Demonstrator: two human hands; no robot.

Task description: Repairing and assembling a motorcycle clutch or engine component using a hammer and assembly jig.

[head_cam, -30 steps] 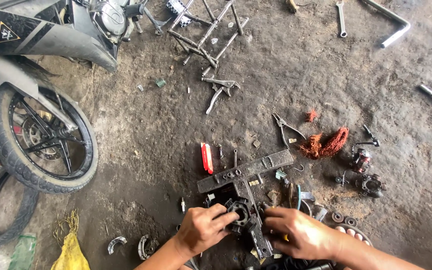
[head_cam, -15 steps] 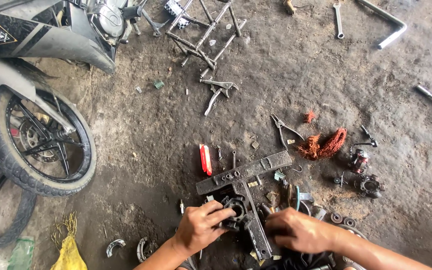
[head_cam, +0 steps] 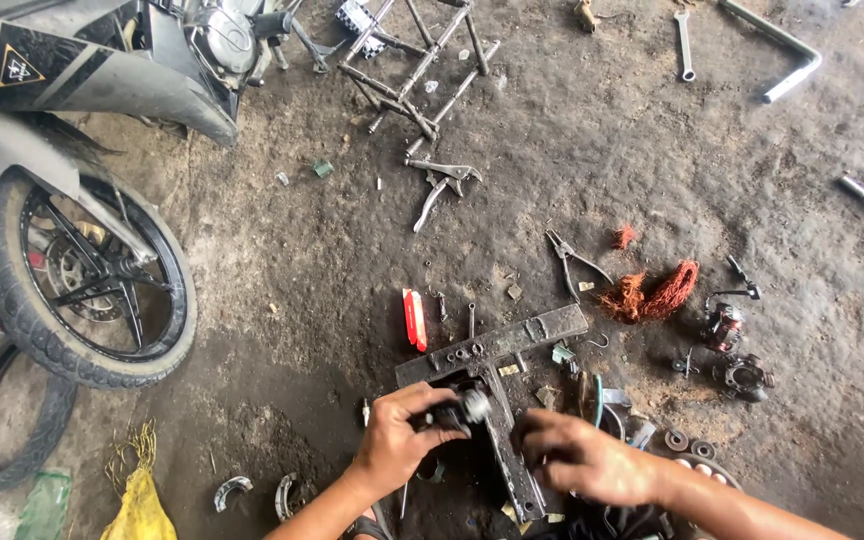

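Since the earlier frame the left hand (head_cam: 402,440) has shifted up and right onto the crossing of the T-shaped steel bar (head_cam: 497,350); it is now curled around a small dark round part (head_cam: 464,405) there. The right hand (head_cam: 582,458) has slid slightly leftward, fingers loosely bent and resting just right of the bar's stem; whether it grips anything cannot be told. Relative to the bar: red-and-white tool (head_cam: 414,320) just left, copper wire bundle (head_cam: 652,292) up right, pliers (head_cam: 574,262) above, motorcycle wheel (head_cam: 92,290) far left.
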